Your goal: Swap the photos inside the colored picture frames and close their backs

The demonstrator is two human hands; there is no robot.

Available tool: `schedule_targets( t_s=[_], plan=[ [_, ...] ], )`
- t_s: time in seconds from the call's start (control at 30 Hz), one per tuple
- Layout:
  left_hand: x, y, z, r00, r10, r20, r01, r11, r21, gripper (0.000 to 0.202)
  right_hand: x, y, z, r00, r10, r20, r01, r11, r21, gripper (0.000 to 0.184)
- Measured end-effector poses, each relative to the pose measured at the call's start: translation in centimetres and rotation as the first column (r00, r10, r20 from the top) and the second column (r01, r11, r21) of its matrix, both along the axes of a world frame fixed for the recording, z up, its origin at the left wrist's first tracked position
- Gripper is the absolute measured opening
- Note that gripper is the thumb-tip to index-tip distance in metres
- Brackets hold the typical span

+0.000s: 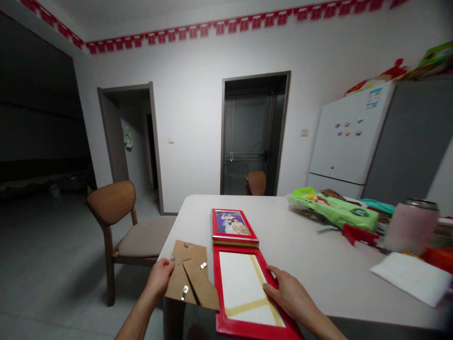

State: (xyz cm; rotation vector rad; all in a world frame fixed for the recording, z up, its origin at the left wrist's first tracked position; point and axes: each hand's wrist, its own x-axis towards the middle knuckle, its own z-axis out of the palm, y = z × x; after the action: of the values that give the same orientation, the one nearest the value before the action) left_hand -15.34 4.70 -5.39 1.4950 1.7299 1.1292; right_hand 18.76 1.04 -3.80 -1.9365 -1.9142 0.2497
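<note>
A red picture frame (pixel 226 264) lies face down on the white table (pixel 300 255), with a white sheet and yellowish tape strips showing inside it. My right hand (pixel 288 295) rests on its right border, fingers curled over the edge. My left hand (pixel 160 277) pinches the left edge of a brown cardboard backing board (pixel 191 278) with metal clips, which overhangs the table's left edge beside the frame. Behind them is a small stack of red frames (pixel 233 227), the top one holding a photo.
A green plastic package (pixel 332 208), a pink metal-lidded jar (pixel 410 226), a red item (pixel 357 234) and a white cloth (pixel 414 278) sit on the table's right side. A wooden chair (pixel 123 226) stands at left. A white fridge (pixel 350 141) and two doorways lie beyond.
</note>
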Motion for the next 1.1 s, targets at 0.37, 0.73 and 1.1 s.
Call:
schedule_targets(
  t_s=[0.37, 0.73, 1.1],
  plan=[
    [4.4, -2.9, 3.0, 0.928, -0.034, -0.370, 0.082, 0.990, 0.115, 0.033, -0.5, -0.1, 1.5, 0.926, -0.114, -0.359, 0.087, 0.992, -0.091, 0.058],
    [18.6, -9.5, 5.1, 0.713, -0.555, -0.429, 0.660, 0.738, 0.142, 0.063, -1.8, -3.1, 3.4, 0.160, -0.092, -0.983, -0.170, 0.978, -0.119, 0.077],
    [14.0, -8.5, 7.4, 0.929, -0.223, -0.295, 0.357, 0.745, 0.563, 0.031, -0.2, -1.0, 1.5, 0.501, -0.084, -0.861, 0.019, 0.996, -0.086, 0.063]
  ],
)
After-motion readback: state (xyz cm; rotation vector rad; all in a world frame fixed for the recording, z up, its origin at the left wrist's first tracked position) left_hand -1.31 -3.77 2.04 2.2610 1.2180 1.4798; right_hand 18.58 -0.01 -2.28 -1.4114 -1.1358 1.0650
